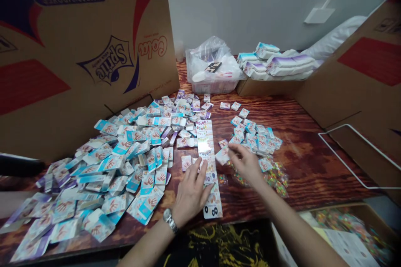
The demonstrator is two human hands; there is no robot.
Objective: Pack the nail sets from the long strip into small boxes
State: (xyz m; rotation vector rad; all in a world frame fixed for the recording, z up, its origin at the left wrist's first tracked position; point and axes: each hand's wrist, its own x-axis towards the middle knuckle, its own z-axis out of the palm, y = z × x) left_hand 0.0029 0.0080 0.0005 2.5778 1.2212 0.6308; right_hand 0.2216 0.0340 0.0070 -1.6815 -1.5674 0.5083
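On the big box [131, 25] at our left, we read "Sprite" and "Cola" upside down. Bare table [313, 146] shows right of the smaller box pile [257, 137]. Our left hand [190, 195], fingers spread, lies on a long, shiny picture strip [205, 141]. Beside it, our right hand [249, 165] pinches a little white box [222, 156].

Left hand [191, 195] and right hand [247, 164] bare, forearms [291, 221] bare. Silver watch [169, 219], metal link band, between 6 and 7 o'clock. Black cloth [216, 246], yellow pattern, 6 o'clock.
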